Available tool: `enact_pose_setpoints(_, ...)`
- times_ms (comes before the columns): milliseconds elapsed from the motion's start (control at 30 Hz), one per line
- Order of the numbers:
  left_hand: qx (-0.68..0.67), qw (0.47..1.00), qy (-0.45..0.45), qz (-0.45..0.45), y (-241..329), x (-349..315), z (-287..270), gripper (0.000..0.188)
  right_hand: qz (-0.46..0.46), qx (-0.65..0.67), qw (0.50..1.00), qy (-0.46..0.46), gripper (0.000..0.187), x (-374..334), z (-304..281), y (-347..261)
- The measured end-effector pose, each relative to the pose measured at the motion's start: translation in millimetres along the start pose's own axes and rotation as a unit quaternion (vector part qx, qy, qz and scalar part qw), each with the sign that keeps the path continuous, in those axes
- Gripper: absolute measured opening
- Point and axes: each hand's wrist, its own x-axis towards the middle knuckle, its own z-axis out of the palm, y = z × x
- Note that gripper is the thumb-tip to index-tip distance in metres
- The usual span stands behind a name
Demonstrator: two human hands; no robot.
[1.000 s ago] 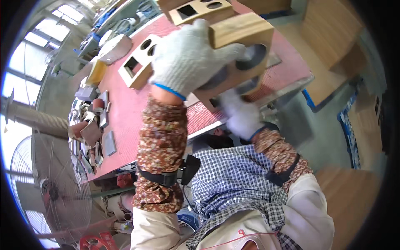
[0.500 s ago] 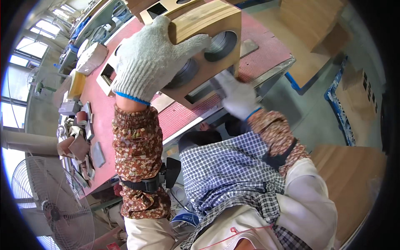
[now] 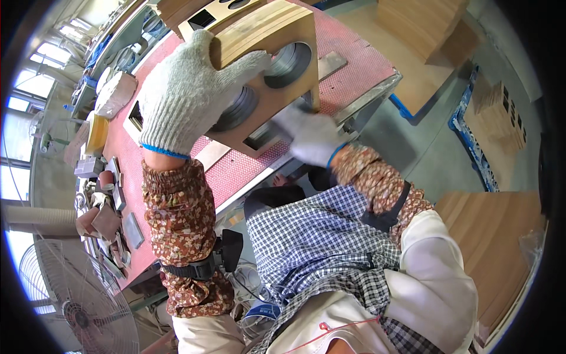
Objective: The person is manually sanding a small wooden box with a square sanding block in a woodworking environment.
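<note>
A wooden speaker cabinet point(image 3: 261, 105), with two round holes and a rectangular opening in its front, stands tilted in view on a pink table point(image 3: 359, 65). My left hand point(image 3: 188, 88), in a white knitted glove, grips its upper left edge, thumb stretched across the front panel. At the lower right of that panel, beside the rectangular opening, is my gloved right hand point(image 3: 318, 138). Its fingers are blurred and bent around a grey, flat-looking piece that I cannot make out. A second wooden cabinet point(image 3: 223, 13) sits behind, partly hidden.
Sanding blocks and abrasive pieces point(image 3: 106, 221) lie along the table's left part. A caged fan point(image 3: 79, 318) stands at the lower left. Wooden panels point(image 3: 489, 248) and a cabinet point(image 3: 501, 118) on a blue-edged pallet point(image 3: 466, 130) are to the right.
My right hand has shifted left along the lower part of the front panel. The whole scene sits slightly further left in view; my left hand keeps its grip on the cabinet.
</note>
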Motion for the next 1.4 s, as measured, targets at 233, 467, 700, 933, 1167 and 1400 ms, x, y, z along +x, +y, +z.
enact_pose_setpoints(233,0.03,0.992,0.035,0.12,-7,-4,-2,0.05,-0.036,-0.027,0.999,0.015,0.074,-8,28,-26)
enact_pose_setpoints(467,0.017,0.998,0.016,0.052,-1,-2,-1,0.059,-0.01,-0.017,0.999,-0.039,0.082,1,30,-40)
enact_pose_setpoints(700,0.019,0.999,0.033,0.0,-1,-3,-2,0.062,0.055,0.017,0.998,0.001,0.046,10,5,-28)
enact_pose_setpoints(933,0.03,0.999,0.04,0.008,-4,-3,-1,0.061,0.079,-0.007,0.997,0.022,0.072,6,0,-2)
enact_pose_setpoints(1167,0.024,0.993,0.049,0.105,-2,-7,-3,0.059,-0.028,-0.01,0.993,0.111,0.083,-15,9,42)
enact_pose_setpoints(1400,-0.002,0.999,0.033,0.013,-2,-5,-1,0.059,0.007,-0.012,0.998,0.068,0.08,-20,4,18)
